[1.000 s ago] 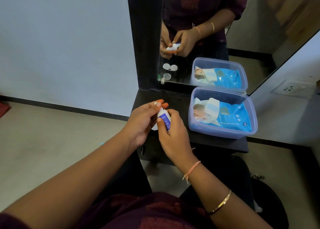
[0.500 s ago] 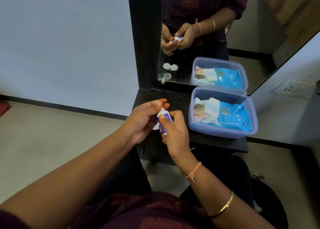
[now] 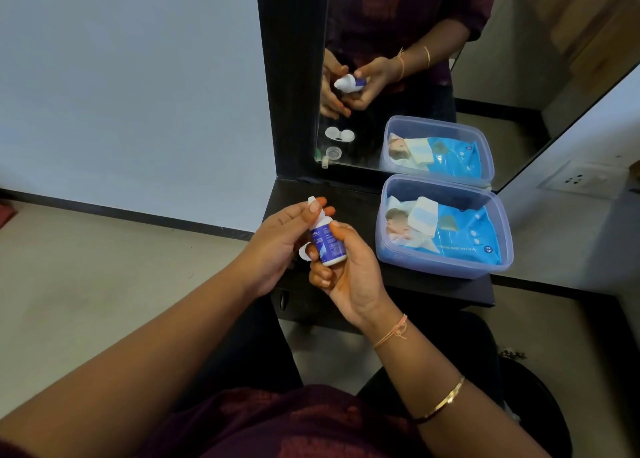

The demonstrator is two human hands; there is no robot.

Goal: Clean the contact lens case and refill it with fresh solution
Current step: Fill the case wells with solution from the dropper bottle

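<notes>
A small white solution bottle [image 3: 328,244] with a blue label is held over the left part of the black shelf [image 3: 446,289]. My right hand [image 3: 346,274] grips its body from below and the right, thumb across the label. My left hand [image 3: 280,246] curls around the bottle's top, where its fingertips pinch a small white piece that looks like the cap [image 3: 311,200]. A white curved edge [image 3: 304,252] peeks out between my hands; I cannot tell what it is. The lens case [image 3: 339,134] shows only as a reflection in the mirror, since my hands hide that part of the shelf.
A translucent blue tub [image 3: 443,265] holding a pack of wet wipes [image 3: 446,231] fills the right half of the shelf. The mirror [image 3: 391,18] stands upright behind it. A clear round cap [image 3: 333,153] also shows in the reflection. A wall socket [image 3: 585,179] is at right.
My right hand turned more palm-up, and the bottle's label now faces me. My left fingers have slid up to the bottle's top.
</notes>
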